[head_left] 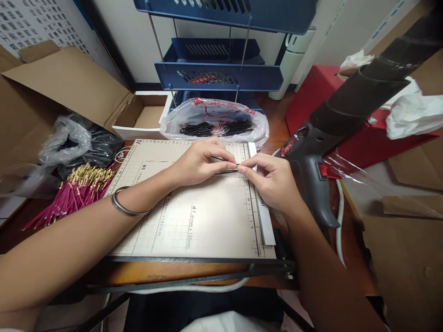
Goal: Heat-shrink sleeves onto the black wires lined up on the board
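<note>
My left hand [204, 159] and my right hand [272, 177] meet above the upper right of a cream paper cutter board [214, 216] printed with grid lines. A thin black cord [223, 172] runs under and between the left fingers. Thumb and forefinger of each hand pinch at its end, where a tiny pale or metallic bit shows; the fingertips mostly cover it. Just beyond the board, a clear plastic bag [173, 127] holds bundles of black cords [237, 127]. Left of the board lies a heap of magenta cords with gold tips [85, 184].
A dark grey heat gun [309, 166] with a red switch stands close to my right hand. Behind the bag rises a blue tiered rack [221, 76]. Cardboard boxes [72, 83] crowd the left; a red box [311, 92] and a white bottle [294, 64] stand back right.
</note>
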Demonstrator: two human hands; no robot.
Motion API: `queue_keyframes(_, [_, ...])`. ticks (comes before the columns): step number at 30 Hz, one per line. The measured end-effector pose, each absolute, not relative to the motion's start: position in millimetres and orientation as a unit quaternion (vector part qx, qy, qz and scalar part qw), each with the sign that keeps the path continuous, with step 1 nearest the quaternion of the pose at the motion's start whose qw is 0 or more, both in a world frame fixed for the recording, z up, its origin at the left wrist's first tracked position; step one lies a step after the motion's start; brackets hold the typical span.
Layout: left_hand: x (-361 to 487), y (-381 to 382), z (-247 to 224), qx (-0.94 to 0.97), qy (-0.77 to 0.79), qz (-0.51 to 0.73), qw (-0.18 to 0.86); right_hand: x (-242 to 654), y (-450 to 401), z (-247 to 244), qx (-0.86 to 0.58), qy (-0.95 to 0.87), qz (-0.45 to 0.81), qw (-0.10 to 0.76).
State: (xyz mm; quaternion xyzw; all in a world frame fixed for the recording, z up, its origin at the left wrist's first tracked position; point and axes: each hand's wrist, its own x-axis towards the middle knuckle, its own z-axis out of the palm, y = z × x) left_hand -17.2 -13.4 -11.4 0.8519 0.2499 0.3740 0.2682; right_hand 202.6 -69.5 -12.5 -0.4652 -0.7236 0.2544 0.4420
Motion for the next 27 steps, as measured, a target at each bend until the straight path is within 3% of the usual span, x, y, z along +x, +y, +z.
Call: queue_keyframes(27, [-16.2,-11.9,-11.3,0.806,0.249,0.407,0.351,202.3,-68.6,-14.1,-0.455,-0.700,0.308,0.456])
